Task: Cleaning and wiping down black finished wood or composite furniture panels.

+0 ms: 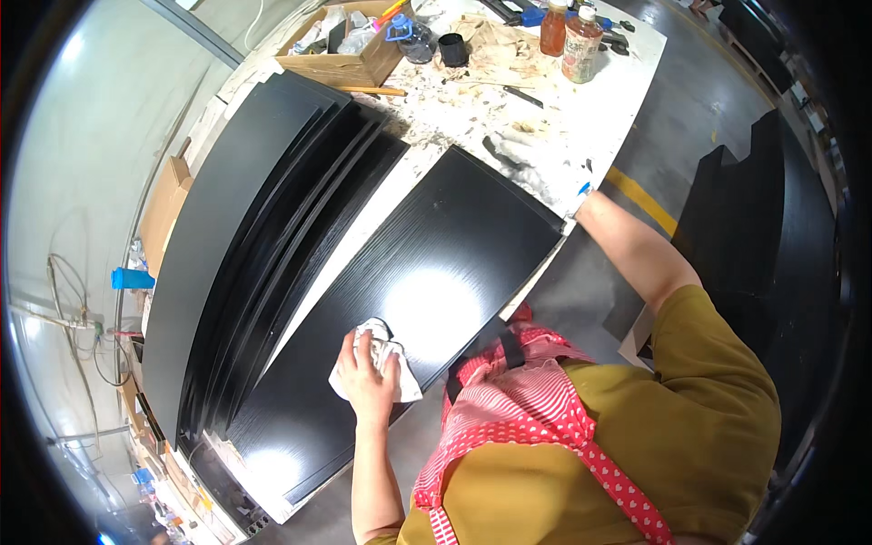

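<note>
A long black wood-grain panel (363, 300) lies flat on the white worktable (627, 100), with bright glare on its surface. On its nearer half, my left hand (365, 374) is closed over a crumpled white cloth (404, 380) and presses it against the panel. My right arm reaches out to the table's right edge, past the panel's far corner. There my right hand (581, 202) is mostly lost in glare, with a bit of blue showing beside it. Its fingers cannot be made out.
Several black panels (245, 182) are stacked on the left. At the back stand a cardboard box (363, 68), a blue-capped jug (413, 41), a black cup (452, 51) and two bottles (581, 45). Large black boards (754, 209) stand at right beyond the floor.
</note>
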{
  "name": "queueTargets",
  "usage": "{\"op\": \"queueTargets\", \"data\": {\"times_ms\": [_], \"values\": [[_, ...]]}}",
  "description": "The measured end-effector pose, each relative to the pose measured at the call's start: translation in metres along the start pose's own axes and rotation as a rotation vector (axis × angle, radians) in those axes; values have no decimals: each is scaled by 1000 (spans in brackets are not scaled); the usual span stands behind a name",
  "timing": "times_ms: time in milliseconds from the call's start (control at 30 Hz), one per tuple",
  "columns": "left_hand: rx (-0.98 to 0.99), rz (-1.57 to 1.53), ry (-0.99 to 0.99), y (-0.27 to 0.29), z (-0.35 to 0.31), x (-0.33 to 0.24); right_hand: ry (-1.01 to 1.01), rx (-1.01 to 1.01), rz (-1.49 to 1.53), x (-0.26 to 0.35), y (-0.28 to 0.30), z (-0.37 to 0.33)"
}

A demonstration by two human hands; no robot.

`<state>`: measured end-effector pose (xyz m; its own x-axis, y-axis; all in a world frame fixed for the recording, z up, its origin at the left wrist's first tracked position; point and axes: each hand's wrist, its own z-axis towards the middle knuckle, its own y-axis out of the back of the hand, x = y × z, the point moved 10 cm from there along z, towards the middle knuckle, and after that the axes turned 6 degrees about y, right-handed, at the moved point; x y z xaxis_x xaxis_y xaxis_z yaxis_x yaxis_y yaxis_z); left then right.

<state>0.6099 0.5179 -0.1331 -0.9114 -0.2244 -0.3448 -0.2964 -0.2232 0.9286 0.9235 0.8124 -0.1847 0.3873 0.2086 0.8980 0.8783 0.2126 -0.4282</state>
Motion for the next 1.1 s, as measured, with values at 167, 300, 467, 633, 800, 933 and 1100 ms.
{"op": "queueTargets", "data": {"times_ms": [167, 300, 467, 633, 800, 933, 1100], "values": [[-15, 4, 43, -23, 69, -27, 8, -117, 154, -8, 0, -1], [237, -31, -557, -77, 116, -187, 34, -131, 190, -7, -3, 0], [-2, 295, -236, -85, 240, -133, 40, -243, 232, -12, 17, 2], [-27, 278, -79, -54, 237, -50, -25, -238, 243, -12, 17, 7], [-132, 110, -89, -42, 138, -47, -21, 85, -382, 31, -13, 43], [-176, 83, -75, -39, 134, -52, 205, 297, -750, 6, -37, 112], [-178, 66, -57, -41, 135, -50, 447, 499, -967, 6, -59, 107]]}}
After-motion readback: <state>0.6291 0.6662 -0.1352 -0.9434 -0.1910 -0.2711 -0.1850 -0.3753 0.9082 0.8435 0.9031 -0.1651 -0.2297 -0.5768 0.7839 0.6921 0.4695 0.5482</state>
